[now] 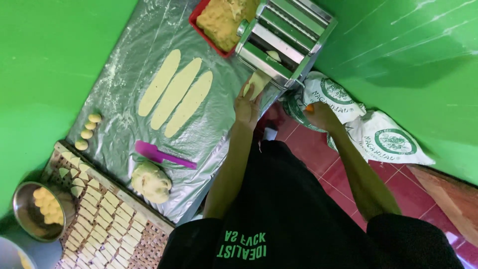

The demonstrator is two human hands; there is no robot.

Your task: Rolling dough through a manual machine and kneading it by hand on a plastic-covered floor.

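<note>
A steel roller machine [284, 37] stands at the table's edge. A pale dough sheet [257, 83] hangs out of its underside, and my left hand [247, 105] holds the sheet's lower end from below. To the right of the machine, my right hand [322, 115] is closed around an orange-tipped crank handle [309, 107]. Three long flattened dough strips [175, 92] lie side by side on the floured plastic sheet [124, 65] to the left of my left hand.
A red tray of crumbly dough [221, 20] sits behind the machine. On the sheet lie a purple spatula [160, 154], a dough lump [151, 182] and small dough balls [87, 132]. A woven tray of cut pieces [107, 219], a metal bowl [37, 209] and white sacks [368, 129] are nearby.
</note>
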